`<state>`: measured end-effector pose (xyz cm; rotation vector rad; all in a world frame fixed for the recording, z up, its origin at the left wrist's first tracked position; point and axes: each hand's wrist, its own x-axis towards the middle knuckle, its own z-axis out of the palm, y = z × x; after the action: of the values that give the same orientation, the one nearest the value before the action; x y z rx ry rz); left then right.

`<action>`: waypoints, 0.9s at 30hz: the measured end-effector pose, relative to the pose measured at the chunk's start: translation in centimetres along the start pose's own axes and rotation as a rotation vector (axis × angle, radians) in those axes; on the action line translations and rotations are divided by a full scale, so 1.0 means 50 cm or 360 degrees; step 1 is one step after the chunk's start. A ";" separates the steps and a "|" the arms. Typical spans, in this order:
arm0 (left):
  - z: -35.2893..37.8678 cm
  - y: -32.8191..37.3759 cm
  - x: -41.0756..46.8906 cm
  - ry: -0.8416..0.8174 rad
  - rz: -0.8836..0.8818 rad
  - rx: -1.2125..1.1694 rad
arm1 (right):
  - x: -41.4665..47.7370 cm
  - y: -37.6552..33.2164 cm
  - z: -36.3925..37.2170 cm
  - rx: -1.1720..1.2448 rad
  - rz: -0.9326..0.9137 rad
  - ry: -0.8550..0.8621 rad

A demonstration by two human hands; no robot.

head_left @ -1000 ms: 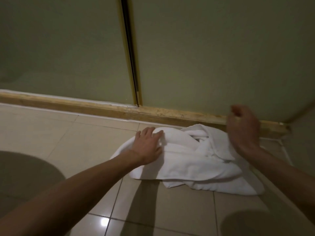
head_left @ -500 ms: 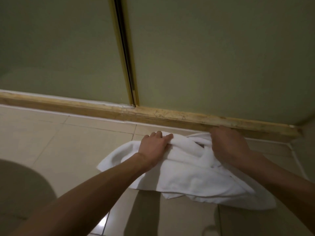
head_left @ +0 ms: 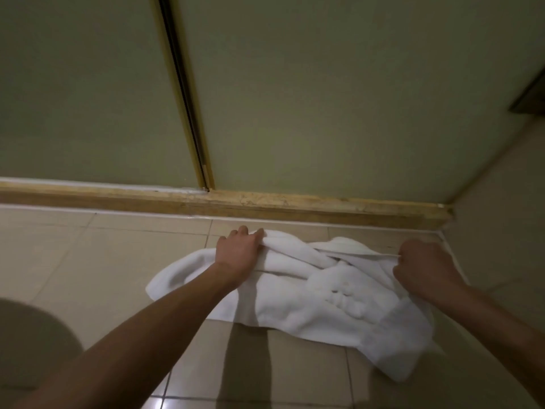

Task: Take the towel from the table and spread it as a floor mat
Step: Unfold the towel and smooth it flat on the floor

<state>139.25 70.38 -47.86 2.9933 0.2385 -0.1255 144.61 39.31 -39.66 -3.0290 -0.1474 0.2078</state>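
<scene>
Fingers (head_left: 250, 233) of the left hand (head_left: 239, 249) curl over a far fold of the white towel (head_left: 309, 296), while the right hand (head_left: 424, 270) is clenched around a thin hem at the towel's right end. The towel lies crumpled and bunched on the tiled floor (head_left: 103, 261), just short of a worn wooden sill (head_left: 295, 202) that runs along the base of two pale green panels (head_left: 324, 98). A gold-edged dark seam (head_left: 182, 93) divides the panels. A side wall (head_left: 501, 231) closes the corner on the right, close beside the right hand. Bare forearms (head_left: 147, 335) reach in from the bottom, the left one lying across the towel's left part. A rounded dark shadow (head_left: 29, 335) covers the floor at lower left.
</scene>
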 end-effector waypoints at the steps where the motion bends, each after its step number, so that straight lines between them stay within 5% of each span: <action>1: -0.003 0.003 -0.002 -0.0016 -0.0018 -0.0001 | -0.013 0.018 -0.002 -0.0011 0.0062 -0.0005; 6: -0.011 0.020 -0.013 -0.0142 -0.0091 0.0092 | -0.077 0.065 0.003 -0.0171 0.0147 -0.0195; 16: 0.006 0.166 -0.018 0.0018 0.0599 0.0096 | -0.026 -0.091 0.071 -0.0364 -0.0643 0.0173; 27: 0.018 0.165 0.018 0.0022 0.0527 0.0431 | 0.008 -0.085 0.073 -0.0634 -0.0641 0.0130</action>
<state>141.41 62.32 -47.79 3.2476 -0.2971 -0.1090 144.13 43.91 -42.84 -3.2897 -0.8776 0.0199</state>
